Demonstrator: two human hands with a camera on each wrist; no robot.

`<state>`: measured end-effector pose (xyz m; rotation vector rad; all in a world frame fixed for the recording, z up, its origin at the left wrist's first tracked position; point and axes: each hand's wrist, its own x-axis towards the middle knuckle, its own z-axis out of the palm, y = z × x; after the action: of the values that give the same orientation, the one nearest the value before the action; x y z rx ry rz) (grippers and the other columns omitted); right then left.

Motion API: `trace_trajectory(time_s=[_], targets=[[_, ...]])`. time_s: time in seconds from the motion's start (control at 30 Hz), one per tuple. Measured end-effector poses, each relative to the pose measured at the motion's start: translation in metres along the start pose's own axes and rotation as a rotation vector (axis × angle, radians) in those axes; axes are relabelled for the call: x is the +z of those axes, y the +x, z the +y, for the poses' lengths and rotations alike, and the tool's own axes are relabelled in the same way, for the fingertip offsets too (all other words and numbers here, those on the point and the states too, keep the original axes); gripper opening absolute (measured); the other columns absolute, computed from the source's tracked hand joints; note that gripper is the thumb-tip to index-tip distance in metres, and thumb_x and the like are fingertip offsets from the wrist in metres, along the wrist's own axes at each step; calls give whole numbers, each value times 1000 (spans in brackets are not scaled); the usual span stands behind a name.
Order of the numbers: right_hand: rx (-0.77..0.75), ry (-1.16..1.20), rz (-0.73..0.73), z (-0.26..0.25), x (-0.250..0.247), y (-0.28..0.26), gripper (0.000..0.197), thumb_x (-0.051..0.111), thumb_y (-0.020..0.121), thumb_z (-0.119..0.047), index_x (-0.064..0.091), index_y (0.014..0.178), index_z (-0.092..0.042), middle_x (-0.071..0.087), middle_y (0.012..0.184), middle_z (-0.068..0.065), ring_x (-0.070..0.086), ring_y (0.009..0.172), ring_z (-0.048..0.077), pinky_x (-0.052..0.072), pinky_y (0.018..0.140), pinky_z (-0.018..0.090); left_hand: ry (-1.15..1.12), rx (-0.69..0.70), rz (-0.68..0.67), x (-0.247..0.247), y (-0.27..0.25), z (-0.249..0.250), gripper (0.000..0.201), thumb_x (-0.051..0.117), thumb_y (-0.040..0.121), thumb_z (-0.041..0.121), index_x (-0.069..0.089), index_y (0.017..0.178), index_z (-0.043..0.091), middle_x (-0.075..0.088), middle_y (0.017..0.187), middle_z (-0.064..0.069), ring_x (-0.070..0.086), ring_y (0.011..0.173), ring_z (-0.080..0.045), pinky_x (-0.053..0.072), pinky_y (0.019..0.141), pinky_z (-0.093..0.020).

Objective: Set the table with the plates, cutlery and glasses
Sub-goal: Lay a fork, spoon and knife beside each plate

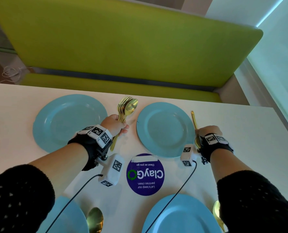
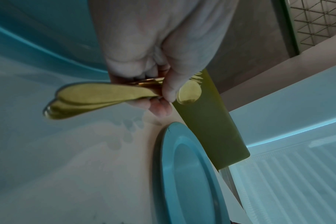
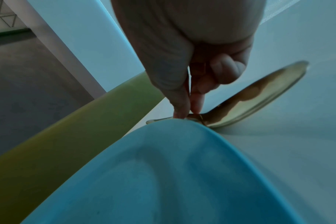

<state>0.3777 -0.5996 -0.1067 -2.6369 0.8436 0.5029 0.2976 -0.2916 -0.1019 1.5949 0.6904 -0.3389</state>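
An office pantry — a round purple "ClayGo" sticker reading "Let's keep our pantries clean" on the white desk, facing a lime-green upholstered booth bench.

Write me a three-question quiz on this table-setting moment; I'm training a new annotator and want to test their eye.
1. True or false: the left hand grips a bundle of gold cutlery.
2. How many blue plates are in the head view?
A. two
B. three
C. four
3. Where does the right hand pinch its spoon?

Key
1. True.
2. C: far-left plate, far-right plate, near-left plate, near-right plate.
3. Beside the far-right plate's right rim, low against the table.
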Motion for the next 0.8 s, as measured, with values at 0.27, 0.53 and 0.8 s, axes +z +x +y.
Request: trace_trajectory(time_s=[0.27,0.53,0.8], targets=[[8,35,51,-8,-11,-5,24,66,86,-23,63,79,-1,55,67,9,59,81,29,40,56,22,-9,-15,-14,0,-4,1,19,50,94,4,48,78,13,62,74,-3,58,60,-12,41,47,-18],[-297,-33,123,-40,-24,-54,27,55,90,-24,70,105,-7,68,112,13,61,108,31,46,88,30,-25,-30,-67,-2,-21,7,21,39,87,-8,48,80,9,63,79,-8,59,62,-16,38,52,-25],[-763,65,-1,-64,2,-158,14,64,86,-21,73,94,-13,72,99,4,65,96,21,49,85,27,83,2,-114,-14,-65,9,21,41,92,-7,50,82,9,62,77,-3,58,62,-10,39,47,-17]])
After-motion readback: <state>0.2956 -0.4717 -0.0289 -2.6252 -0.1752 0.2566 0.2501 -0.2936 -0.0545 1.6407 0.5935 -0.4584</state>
